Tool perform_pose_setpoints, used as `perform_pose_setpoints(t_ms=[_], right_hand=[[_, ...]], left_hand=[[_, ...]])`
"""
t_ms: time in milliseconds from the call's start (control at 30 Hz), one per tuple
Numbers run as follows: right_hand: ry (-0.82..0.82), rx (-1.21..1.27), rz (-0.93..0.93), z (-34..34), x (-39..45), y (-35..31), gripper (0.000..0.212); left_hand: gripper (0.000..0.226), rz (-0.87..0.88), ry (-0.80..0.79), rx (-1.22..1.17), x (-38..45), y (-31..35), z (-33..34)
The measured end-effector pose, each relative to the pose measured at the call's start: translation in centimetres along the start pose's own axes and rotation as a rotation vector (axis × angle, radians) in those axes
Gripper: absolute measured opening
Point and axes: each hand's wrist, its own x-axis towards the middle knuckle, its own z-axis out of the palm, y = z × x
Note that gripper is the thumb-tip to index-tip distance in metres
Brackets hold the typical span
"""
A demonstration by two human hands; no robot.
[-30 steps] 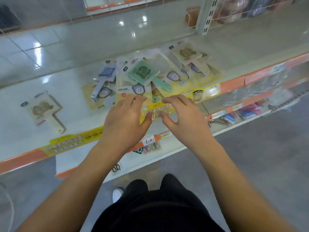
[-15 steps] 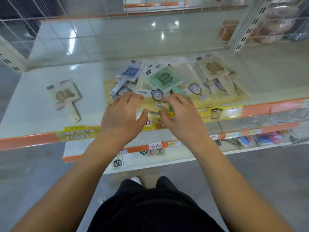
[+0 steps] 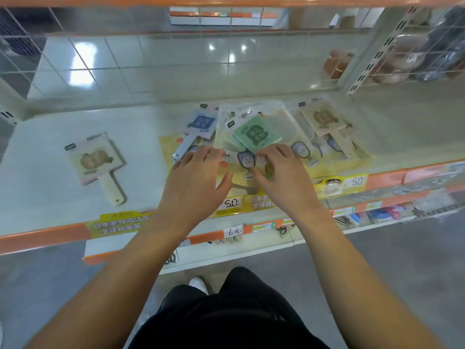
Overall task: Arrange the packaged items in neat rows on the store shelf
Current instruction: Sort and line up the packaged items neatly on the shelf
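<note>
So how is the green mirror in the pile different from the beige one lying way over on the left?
The green mirror lies on top of a heap of other packets, while the beige mirror lies alone on the bare shelf. The green one's handle is hidden under the right hand; the beige one's handle shows fully, untouched. The colours differ too. Both are square, packaged hand mirrors with a cartoon picture, lying flat.

I see soft, even overhead light; bright lamp glare spots sit on the glossy floor tiles point(image 3: 156, 61) behind the shelf point(image 3: 45, 177). Shadows on the shelf are faint. Edges bow from wide-angle distortion, and everything looks slightly soft.
</note>
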Motion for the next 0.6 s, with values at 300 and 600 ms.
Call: perform_pose_setpoints(t_ms=[300, 600], right_hand=[[-0.194, -0.053, 0.046, -0.4, 5.5, 0.5, 0.058], [-0.255, -0.097, 0.003, 0.5, 6.6, 2.0, 0.058]], left_hand=[[0.040, -0.075, 0.046, -0.014, 1.5, 1.1, -0.2], [0.039, -0.152, 0.084, -0.015, 2.1, 2.5, 1.2]])
